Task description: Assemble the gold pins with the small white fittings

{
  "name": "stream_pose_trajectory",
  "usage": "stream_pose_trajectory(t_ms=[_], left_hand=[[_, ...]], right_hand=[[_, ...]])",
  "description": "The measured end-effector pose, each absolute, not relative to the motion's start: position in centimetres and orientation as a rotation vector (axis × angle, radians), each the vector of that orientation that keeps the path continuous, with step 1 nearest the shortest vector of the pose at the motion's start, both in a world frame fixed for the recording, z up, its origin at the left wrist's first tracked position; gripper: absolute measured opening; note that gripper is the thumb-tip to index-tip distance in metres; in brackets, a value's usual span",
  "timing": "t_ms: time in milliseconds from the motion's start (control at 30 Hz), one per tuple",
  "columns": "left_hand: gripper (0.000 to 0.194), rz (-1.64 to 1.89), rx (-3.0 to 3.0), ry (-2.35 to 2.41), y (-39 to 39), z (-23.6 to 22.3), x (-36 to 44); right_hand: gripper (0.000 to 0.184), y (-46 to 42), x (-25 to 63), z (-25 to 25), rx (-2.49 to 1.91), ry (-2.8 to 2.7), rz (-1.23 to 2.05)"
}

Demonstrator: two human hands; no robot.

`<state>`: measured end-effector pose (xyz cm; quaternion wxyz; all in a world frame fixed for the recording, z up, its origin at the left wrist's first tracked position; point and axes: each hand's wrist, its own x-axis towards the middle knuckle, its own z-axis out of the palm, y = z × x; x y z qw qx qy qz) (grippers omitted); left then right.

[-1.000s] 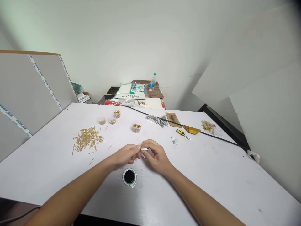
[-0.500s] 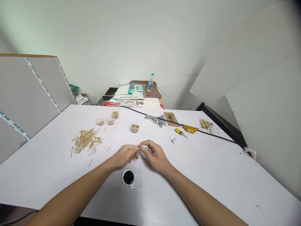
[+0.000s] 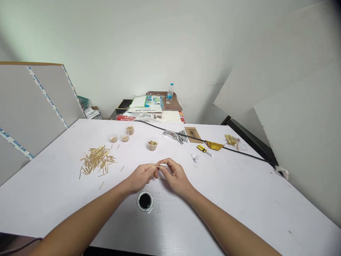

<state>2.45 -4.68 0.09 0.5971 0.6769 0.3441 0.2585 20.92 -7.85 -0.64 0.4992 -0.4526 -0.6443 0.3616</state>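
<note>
My left hand [image 3: 142, 176] is closed in a pinch on one end of a thin gold-coloured pin [image 3: 157, 166]. Thumb and fingertips of my right hand [image 3: 174, 176] meet the other end, close against the left fingertips. A slim silver-coloured tool [image 3: 164, 165] also lies in my right hand, mostly covered by the fingers, so its kind is unclear. Just below both hands stands a small round pot of black liquid [image 3: 145, 201]. A loose pile of gold-coloured pins [image 3: 97, 159] lies to the left, with several strays around it. Beyond my hands sits a clear cup of small gold parts [image 3: 152, 145].
More small cups of gold parts [image 3: 130, 130] stand at the back left. A yellow-black screwdriver [image 3: 204, 150], silver packets [image 3: 181, 137], a brown card [image 3: 193, 134] and a black cable [image 3: 239, 153] lie to the right. A water bottle [image 3: 169, 94] stands on a tray behind.
The silver tool, earlier across the fingertips, now sits further back in my right hand, and the gold pin shows between both hands' fingertips. The view has shifted slightly right.
</note>
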Motion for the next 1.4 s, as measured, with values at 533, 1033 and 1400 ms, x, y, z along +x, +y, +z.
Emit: stream_pose_trajectory(t_ms=[533,1033,1400], left_hand=[[0.047,0.625,1.69,0.868,-5.0,0.3,2.6],[0.036,0.764,2.033,0.999,-5.9,1.3,3.4],[0.032,0.784,2.086,1.007,-6.1,1.0,3.5]], right_hand=[[0.027,-7.6,20.8,-0.8,-1.062,-1.474,0.959],[0.018,-8.1,20.4,-0.4,-1.141,-1.479,0.832],[0.019,-7.8,20.7,-0.4,-1.093,-1.461,0.89]])
